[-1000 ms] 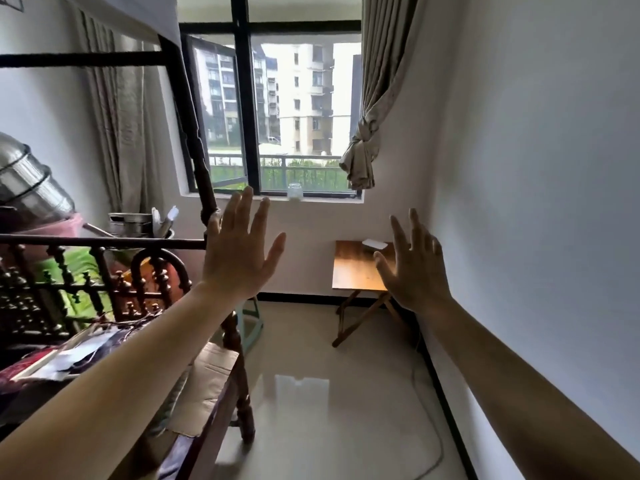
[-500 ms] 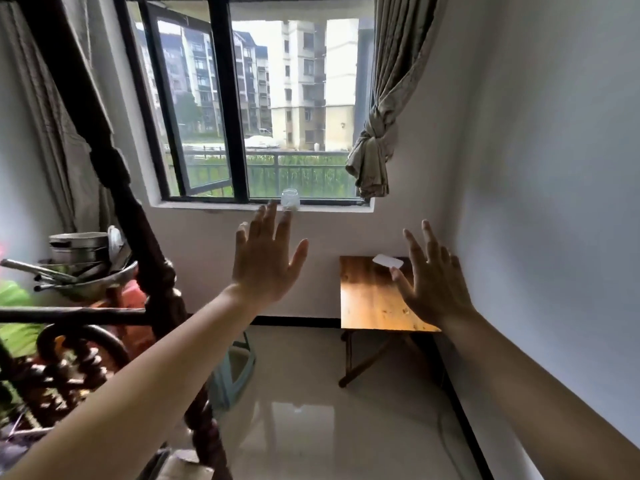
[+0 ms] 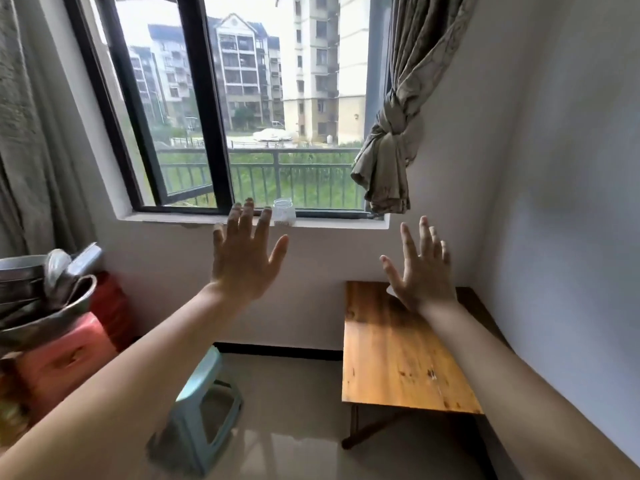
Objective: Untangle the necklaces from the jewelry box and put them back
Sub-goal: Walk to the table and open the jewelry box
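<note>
My left hand (image 3: 244,259) is raised in front of me with fingers spread, holding nothing, its back toward the camera. My right hand (image 3: 420,271) is raised the same way, open and empty, over the far end of a small wooden table (image 3: 398,355). A small white object on that table is almost fully hidden behind my right hand. No necklaces show, and nothing I can identify as a jewelry box.
A glass jar (image 3: 284,212) stands on the windowsill. A pale green plastic stool (image 3: 204,407) sits on the tiled floor left of the table. Metal pots (image 3: 38,289) rest on a red container (image 3: 65,358) at the left. A knotted curtain (image 3: 391,147) hangs by the white wall.
The view has moved forward toward the window and table; the bed frame has dropped out at the left. Both hands stay raised and open, and the white object is now behind my right hand.
</note>
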`<state>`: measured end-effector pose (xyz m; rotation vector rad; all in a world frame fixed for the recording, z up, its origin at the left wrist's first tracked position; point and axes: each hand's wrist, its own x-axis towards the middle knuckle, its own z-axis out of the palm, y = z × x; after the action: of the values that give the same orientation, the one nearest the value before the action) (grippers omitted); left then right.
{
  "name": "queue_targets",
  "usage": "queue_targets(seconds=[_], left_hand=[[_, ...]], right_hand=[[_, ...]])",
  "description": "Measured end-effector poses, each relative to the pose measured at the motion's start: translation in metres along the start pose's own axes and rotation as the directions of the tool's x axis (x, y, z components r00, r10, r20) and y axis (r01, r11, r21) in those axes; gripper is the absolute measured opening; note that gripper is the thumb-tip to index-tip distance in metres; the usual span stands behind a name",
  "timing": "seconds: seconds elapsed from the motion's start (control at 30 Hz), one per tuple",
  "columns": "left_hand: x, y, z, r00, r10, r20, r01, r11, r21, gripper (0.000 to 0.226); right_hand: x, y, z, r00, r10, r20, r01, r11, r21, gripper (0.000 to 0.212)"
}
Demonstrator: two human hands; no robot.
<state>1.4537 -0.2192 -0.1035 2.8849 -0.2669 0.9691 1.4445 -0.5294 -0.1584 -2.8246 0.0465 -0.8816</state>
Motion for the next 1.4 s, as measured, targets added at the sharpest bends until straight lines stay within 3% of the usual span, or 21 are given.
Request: queue_targets(seconds=[0.17,0.33,0.5,0.63,0.8,0.97,1.13,1.27,1.4], left_hand=[[0.073,-0.032,0.057,0.999,-0.018,-0.027,0.018,1.000,0.025,0.068],[0.154,-0.039,0.147,0.998,0.052,-0.021,-0.053,0.998,-0.046,0.065],[0.232,-0.024,0.257,0.971,0.210,0.111,-0.194,0.971,-0.140,0.067],[0.290,0.009,0.335,0.885,0.397,0.244,-0.341,0.908,-0.243,0.069],[0.332,0.082,0.407,0.754,0.556,0.350,-0.430,0.820,-0.377,0.072],[0.335,0.164,0.454,0.598,0.711,0.371,-0.524,0.697,-0.489,0.072],[0.343,0.219,0.495,0.473,0.767,0.433,-0.555,0.642,-0.529,0.074],[0.358,0.248,0.542,0.433,0.754,0.494,-0.523,0.657,-0.544,0.074],[0.356,0.263,0.599,0.454,0.683,0.572,-0.374,0.729,-0.573,0.070]], right_hand=[[0.082,-0.002,0.065,0.998,-0.059,0.020,0.059,0.998,-0.013,0.078],[0.138,0.014,0.136,0.999,-0.011,0.033,0.013,0.997,-0.071,0.077],[0.184,0.056,0.206,0.979,0.190,0.080,-0.178,0.975,-0.134,0.078],[0.193,0.096,0.235,0.923,0.376,0.078,-0.355,0.913,-0.201,0.080],[0.169,0.139,0.226,0.812,0.584,-0.006,-0.542,0.749,-0.380,0.077],[0.147,0.183,0.214,0.699,0.713,-0.060,-0.657,0.606,-0.449,0.076],[0.152,0.235,0.233,0.636,0.771,-0.013,-0.697,0.568,-0.438,0.076],[0.177,0.283,0.267,0.637,0.770,0.037,-0.697,0.596,-0.399,0.076],[0.191,0.314,0.321,0.556,0.823,0.116,-0.760,0.560,-0.330,0.074]])
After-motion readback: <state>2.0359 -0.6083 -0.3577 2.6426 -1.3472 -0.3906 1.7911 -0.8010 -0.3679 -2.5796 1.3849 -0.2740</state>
